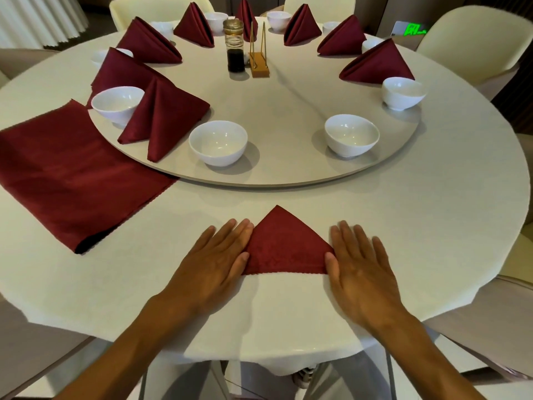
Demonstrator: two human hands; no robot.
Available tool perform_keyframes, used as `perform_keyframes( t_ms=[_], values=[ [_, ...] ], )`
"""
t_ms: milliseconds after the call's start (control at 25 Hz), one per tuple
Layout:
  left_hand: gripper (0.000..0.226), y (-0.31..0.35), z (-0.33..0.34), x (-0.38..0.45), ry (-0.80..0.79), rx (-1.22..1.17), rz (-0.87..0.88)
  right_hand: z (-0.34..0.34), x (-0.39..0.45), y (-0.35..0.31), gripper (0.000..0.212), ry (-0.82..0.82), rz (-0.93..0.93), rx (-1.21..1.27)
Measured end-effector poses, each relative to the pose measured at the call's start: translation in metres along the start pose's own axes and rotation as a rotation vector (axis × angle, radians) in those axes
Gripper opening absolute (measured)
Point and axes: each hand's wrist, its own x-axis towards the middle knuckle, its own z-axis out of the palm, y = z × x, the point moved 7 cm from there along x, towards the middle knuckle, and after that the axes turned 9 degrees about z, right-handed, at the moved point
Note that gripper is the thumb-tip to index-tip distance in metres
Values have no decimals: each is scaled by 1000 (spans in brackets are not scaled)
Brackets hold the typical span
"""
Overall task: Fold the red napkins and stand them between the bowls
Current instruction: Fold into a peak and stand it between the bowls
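Neither hand has a grip on anything: the left hand (215, 262) and right hand (356, 265) lie flat, fingers spread, pressing the side edges of a red napkin (284, 245) folded into a triangle on the near tabletop (403, 226); a flat stack of napkins (75, 174) lies to the left; two near bowls (217, 142) (351, 135) sit on the turntable (288, 111) with an open gap between them; a folded napkin (161, 116) stands left of the nearer bowl.

Green illuminated sign (414, 30) on far wall, upper right, behind chair: glowing marks too blurred and small to read. Dark bottle (235, 46) at centre of turntable: no legible label. No other text, brand or number readable anywhere.
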Motion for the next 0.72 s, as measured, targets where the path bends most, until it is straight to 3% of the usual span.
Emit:
perform_keyframes(
  t_ms=[120,240,480,560,640,720],
  values=[
    [57,1,-2,4,-3,-7,-27,-15,5,-58,66,117,-89,100],
    [53,10,-7,3,23,4,49,0,4,-95,74,27,-209,110],
    [61,11,-21,16,-27,-28,-17,12,-7,-14,72,-59,-65,86],
    [51,9,-22,33,-157,-85,-115,16,-7,-10,79,-64,-46,88],
    [49,1,-21,47,-198,-295,-318,13,-6,-13,83,-61,-20,110],
    [27,-5,-22,55,-205,-598,-478,-9,-13,-21,71,93,-49,135]
  ],
)
